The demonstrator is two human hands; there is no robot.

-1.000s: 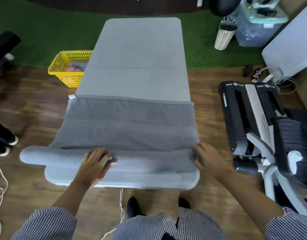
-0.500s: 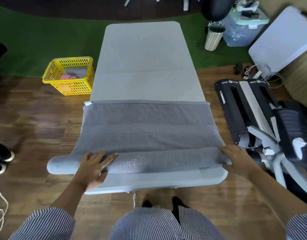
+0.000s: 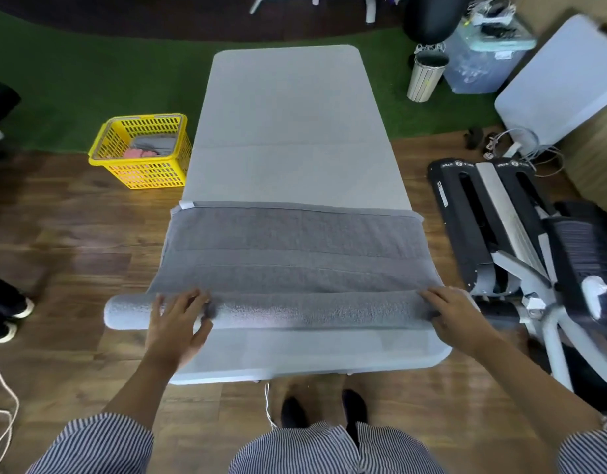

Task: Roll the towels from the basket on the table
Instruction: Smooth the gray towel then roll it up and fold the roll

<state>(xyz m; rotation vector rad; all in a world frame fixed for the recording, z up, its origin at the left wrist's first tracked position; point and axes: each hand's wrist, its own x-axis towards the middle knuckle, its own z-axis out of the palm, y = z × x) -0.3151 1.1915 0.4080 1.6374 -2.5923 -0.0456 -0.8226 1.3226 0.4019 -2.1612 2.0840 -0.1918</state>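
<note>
Yellow basket (image 3: 141,152) on the floor holds more cloth. On the surface (image 3: 288,131), the grey towel (image 3: 291,254) looks soft and floppy, its near edge rolled, overhanging left. Left hand (image 3: 178,319) lies flat on the roll, right hand (image 3: 456,313) curls over its end. I'd press evenly at both ends.
</note>
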